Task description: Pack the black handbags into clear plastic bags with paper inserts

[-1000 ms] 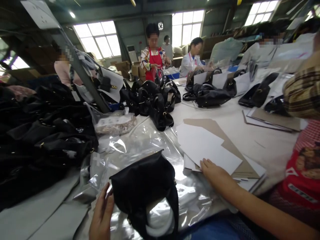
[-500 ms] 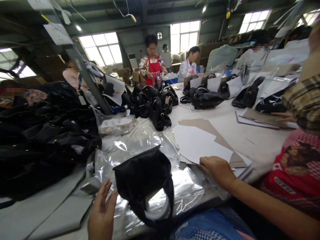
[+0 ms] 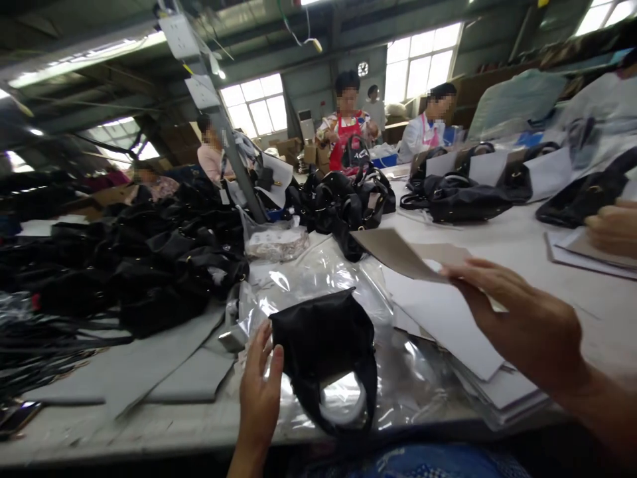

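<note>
A black handbag [image 3: 323, 332] lies in front of me on clear plastic sheeting [image 3: 398, 392], its handle toward me. My left hand [image 3: 261, 378] is at the bag's left edge, thumb and fingers apart; whether it touches the bag is hard to tell. Over the stack at the right, my right hand [image 3: 517, 318] holds a brown-grey cardboard sheet [image 3: 398, 252] by its near edge, the far end lifted and tilted. White sheets [image 3: 438, 318] and more cardboard lie in the stack below it.
Black bags are heaped at the left [image 3: 164, 259] and at the back centre [image 3: 343, 199]. A metal post [image 3: 239, 166] rises behind a clear bag [image 3: 276, 242]. At the right edge a co-worker's hand [image 3: 614, 229] rests on cardboard. Other people work across the table.
My right hand has lifted a cardboard sheet from the stack. My left hand has come closer to the bag's left edge. The view has turned left.
</note>
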A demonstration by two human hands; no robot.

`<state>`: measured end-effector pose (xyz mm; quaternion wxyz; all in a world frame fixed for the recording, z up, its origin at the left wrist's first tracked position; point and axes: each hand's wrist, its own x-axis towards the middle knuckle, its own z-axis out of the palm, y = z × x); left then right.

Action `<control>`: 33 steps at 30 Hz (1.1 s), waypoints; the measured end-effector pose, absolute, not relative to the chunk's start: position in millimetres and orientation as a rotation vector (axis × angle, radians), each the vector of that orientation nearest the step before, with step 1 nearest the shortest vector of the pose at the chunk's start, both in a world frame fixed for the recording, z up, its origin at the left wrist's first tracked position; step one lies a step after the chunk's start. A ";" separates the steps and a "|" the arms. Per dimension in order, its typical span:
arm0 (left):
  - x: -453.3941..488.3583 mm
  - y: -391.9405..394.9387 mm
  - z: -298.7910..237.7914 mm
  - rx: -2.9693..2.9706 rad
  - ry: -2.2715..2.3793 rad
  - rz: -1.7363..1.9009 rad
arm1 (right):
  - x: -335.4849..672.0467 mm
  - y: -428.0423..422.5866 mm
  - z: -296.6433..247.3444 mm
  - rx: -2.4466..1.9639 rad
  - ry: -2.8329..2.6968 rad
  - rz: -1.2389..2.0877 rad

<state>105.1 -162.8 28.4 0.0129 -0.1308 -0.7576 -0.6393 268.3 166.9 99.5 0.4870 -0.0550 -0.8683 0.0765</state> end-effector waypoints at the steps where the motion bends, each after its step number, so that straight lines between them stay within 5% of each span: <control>1: 107.1 -159.7 38.1 -0.386 -2.251 -2.207 | 260.5 155.8 103.2 0.055 -2.119 0.301; 4: 109.0 -157.1 65.9 -0.286 -1.887 -2.849 | 231.8 130.2 93.4 0.565 -2.178 0.498; 7: 103.6 -162.9 76.9 -0.209 -1.912 -2.966 | 204.1 121.4 62.8 0.803 -2.204 0.516; 14: 94.9 -165.6 19.8 -0.206 -2.514 -2.049 | 175.5 130.9 15.6 0.849 -2.338 0.490; 26: 144.4 -154.7 -53.1 0.047 -2.516 -2.045 | 129.1 81.4 5.0 0.523 -2.599 0.048; 33: 108.4 -165.4 -12.5 -0.344 -2.556 -0.970 | 122.1 77.8 -5.9 0.497 -2.618 0.000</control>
